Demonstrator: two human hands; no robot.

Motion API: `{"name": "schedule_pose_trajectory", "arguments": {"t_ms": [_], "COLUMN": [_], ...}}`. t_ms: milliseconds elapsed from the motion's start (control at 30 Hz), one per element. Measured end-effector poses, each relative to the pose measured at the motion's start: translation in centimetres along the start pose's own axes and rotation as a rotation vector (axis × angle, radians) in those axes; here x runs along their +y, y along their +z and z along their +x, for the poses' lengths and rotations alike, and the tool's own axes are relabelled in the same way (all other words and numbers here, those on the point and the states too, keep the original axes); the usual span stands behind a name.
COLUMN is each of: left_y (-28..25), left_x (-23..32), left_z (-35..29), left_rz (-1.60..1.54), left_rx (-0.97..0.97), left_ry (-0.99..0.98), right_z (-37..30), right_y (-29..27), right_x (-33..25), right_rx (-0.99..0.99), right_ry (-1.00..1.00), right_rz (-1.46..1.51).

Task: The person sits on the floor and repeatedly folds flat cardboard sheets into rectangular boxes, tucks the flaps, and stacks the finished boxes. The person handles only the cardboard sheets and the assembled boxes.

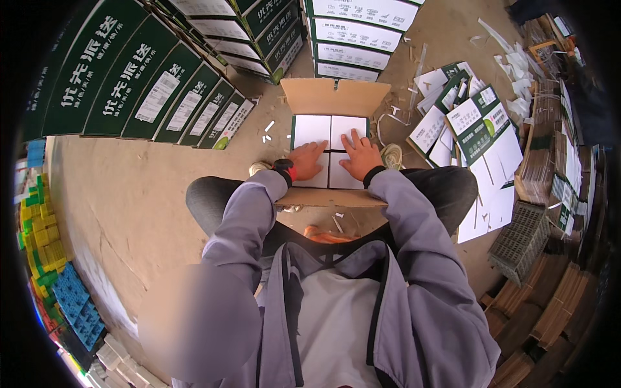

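Between my knees stands an open cardboard carton, its far brown flap (336, 97) raised and its near flap (333, 197) folded out toward me. White-topped boxes (312, 129) fill it in a snug grid, with dark lines between them. My left hand (306, 161), below a red and black wristband, lies palm down across the boxes on the left. On the right side, my right hand (361, 158) rests flat with its fingers spread over the seam there. Neither hand grips anything; both press or lie on the white tops.
Tall stacks of green and white cartons rise at the left (139, 84) and ahead (359, 35). Flattened cartons (469, 129) litter the floor at right, near a grey plastic crate (519, 239) and cardboard stacks (540, 297). Yellow and blue crates (76, 304) line the far left.
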State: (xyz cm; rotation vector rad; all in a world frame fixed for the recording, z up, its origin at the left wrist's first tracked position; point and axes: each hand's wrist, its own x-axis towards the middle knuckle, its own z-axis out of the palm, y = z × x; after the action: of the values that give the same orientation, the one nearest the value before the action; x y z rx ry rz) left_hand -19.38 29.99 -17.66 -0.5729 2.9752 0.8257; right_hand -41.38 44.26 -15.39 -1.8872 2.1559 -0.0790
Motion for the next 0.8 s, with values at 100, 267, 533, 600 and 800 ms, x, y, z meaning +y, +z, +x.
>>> {"name": "schedule_pose_trajectory", "arguments": {"t_ms": [100, 267, 533, 600, 800], "left_y": [0.1, -5.8, -17.7, -18.4, -17.8], "left_x": [-1.6, -0.8, -2.2, -1.3, 5.6], "left_z": [-0.3, 2.4, 2.2, 2.5, -7.0], "left_rz": [-0.061, -0.023, -0.217, -0.326, -0.099], "left_rx": [-0.121, 0.550, 0.682, 0.627, 0.955], "left_ry": [0.031, -0.079, -0.127, -0.283, -0.465], "right_z": [1.3, 1.3, -16.3, -15.8, -9.5], "right_y": [-1.8, -6.0, -14.1, -13.6, -13.9], "right_x": [0.9, 2.0, 2.4, 1.3, 4.6], "right_rx": [-0.156, -0.258, -0.559, -0.452, 0.364], "right_ry": [-0.091, 0.069, 0.157, 0.055, 0.145], "right_rz": [-0.184, 0.163, 1.270, 1.382, 1.518]}}
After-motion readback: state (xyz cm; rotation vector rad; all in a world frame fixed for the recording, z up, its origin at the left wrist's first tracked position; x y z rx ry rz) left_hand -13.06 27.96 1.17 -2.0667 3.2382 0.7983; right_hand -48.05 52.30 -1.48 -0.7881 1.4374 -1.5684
